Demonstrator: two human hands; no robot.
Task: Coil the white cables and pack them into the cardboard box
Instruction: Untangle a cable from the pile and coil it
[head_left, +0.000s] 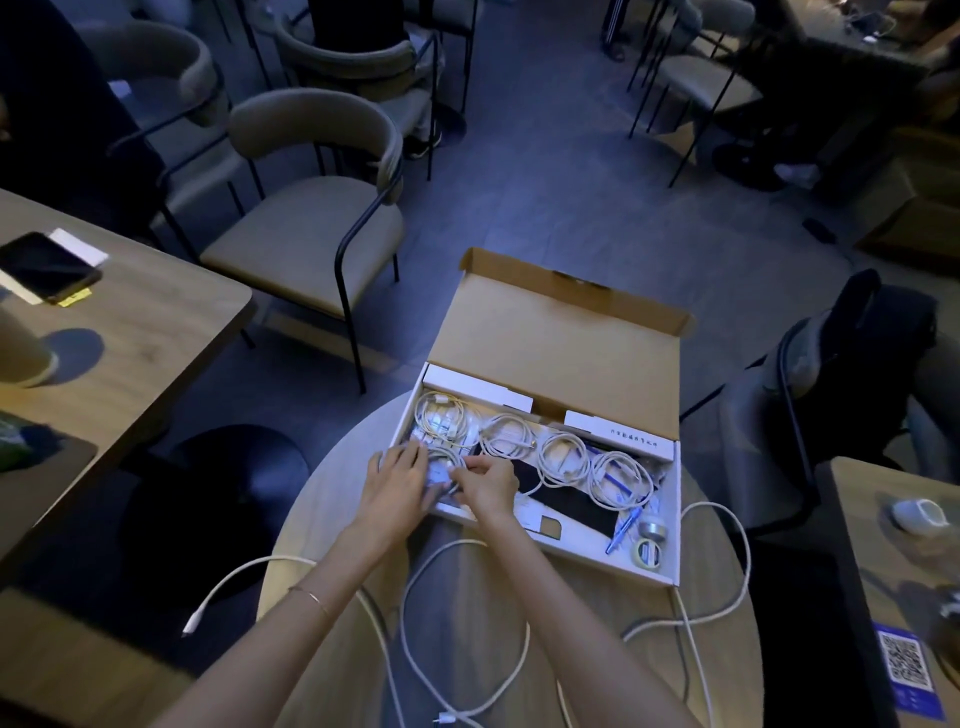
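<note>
An open cardboard box (673, 519) lies on a round wooden table (613, 608), its lid folded back. Several coiled white cables lie inside, among them one coil (506, 435) in the middle and another coil (623, 480) to the right. Both hands are in the box's near left corner. My left hand (397, 480) rests with spread fingers on a coiled white cable (441, 470) there. My right hand (485, 483) pinches the same coil from the right. Loose uncoiled white cables (415, 623) sprawl over the table in front of the box.
The box also holds a blue pen (623, 527), two tape rolls (648, 552) and a black pouch (563, 501). A chair (306, 244) stands beyond the table. A desk on the left carries a phone (47, 267) and a cup (21, 348). Another desk is at the right edge.
</note>
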